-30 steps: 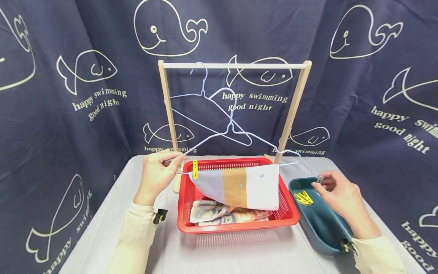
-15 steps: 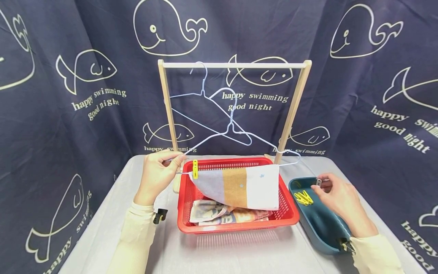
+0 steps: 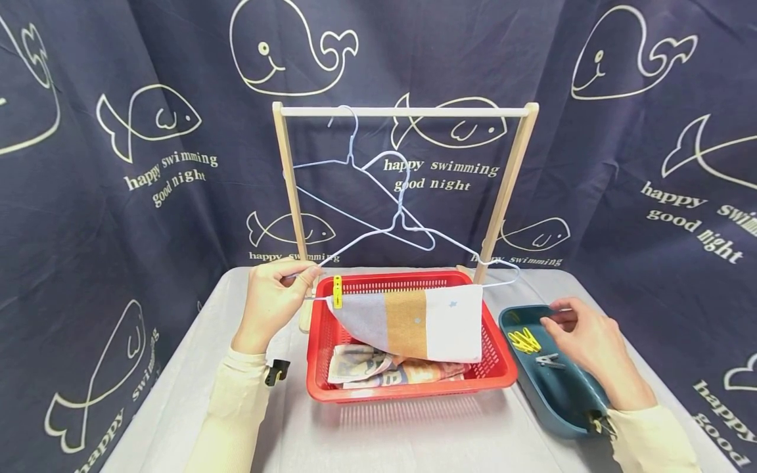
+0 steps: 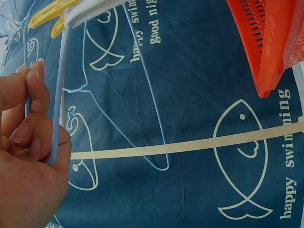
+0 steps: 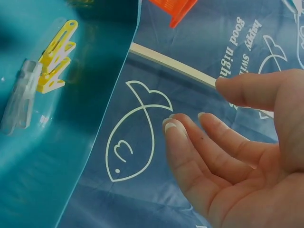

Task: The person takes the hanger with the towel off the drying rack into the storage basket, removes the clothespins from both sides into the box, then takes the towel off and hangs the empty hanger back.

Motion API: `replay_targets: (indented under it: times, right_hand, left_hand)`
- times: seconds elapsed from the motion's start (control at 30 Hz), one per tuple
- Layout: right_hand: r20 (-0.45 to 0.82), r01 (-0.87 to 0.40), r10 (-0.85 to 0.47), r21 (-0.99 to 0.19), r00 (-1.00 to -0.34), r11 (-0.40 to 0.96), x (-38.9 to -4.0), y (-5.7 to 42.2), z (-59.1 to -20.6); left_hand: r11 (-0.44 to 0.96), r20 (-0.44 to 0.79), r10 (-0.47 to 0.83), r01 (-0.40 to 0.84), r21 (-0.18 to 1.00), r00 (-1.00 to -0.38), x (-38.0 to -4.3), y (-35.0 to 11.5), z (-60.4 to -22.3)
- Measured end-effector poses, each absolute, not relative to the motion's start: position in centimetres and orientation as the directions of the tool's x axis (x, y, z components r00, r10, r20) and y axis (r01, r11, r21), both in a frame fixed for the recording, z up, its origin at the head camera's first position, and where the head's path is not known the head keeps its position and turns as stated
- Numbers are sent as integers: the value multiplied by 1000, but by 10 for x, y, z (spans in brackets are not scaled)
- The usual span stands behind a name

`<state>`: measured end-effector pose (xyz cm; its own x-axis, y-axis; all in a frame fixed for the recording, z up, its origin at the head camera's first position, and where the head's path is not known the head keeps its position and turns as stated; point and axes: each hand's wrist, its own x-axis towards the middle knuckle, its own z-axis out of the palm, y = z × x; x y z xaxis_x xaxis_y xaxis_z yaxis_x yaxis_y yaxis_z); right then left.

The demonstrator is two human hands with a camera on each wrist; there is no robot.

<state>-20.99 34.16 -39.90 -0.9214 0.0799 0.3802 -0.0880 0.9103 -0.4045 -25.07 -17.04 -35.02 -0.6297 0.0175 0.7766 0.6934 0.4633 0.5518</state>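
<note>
My left hand (image 3: 275,302) grips the left end of a light blue clothes hanger (image 3: 400,209) held over the red basket (image 3: 414,394). A small cloth (image 3: 408,322) with grey, tan and white bands is folded over the hanger's bottom bar. One yellow clothespin (image 3: 338,292) clips the cloth's left end to the bar; no clothespin shows at its right end. Above the teal tray (image 3: 530,387) my right hand (image 3: 594,345) holds nothing, its thumb and fingers apart. A grey clothespin (image 3: 550,360) lies in that tray beside several yellow clothespins (image 5: 57,61).
Behind the basket stands a wooden rack (image 3: 408,112) with another blue hanger (image 3: 353,141) hooked on its rail. More patterned cloth (image 3: 396,371) lies inside the basket. A dark curtain (image 3: 378,59) with whale and fish drawings surrounds the table.
The grey clothespin, earlier pinched in my right hand, has dropped into the teal tray, and the fingers have parted. My left hand and the hanger have stayed in place.
</note>
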Motion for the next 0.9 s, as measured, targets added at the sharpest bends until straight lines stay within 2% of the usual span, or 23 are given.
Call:
replay_targets:
  times: [0.33, 0.63, 0.9]
  right_hand:
    - [381, -85, 86, -411, -921, 908, -204, 341, -390]
    - [485, -102, 129, -421, -865, 901, -194, 338, -360]
    - [532, -159, 129, -462, -837, 872, -186, 315, -332]
  left_hand:
    - [456, 773, 27, 696, 554, -633, -251, -171, -349]
    - [460, 769, 34, 693, 555, -638, -251, -171, -349]
    - [458, 770, 27, 692, 557, -637, -251, -172, -349]
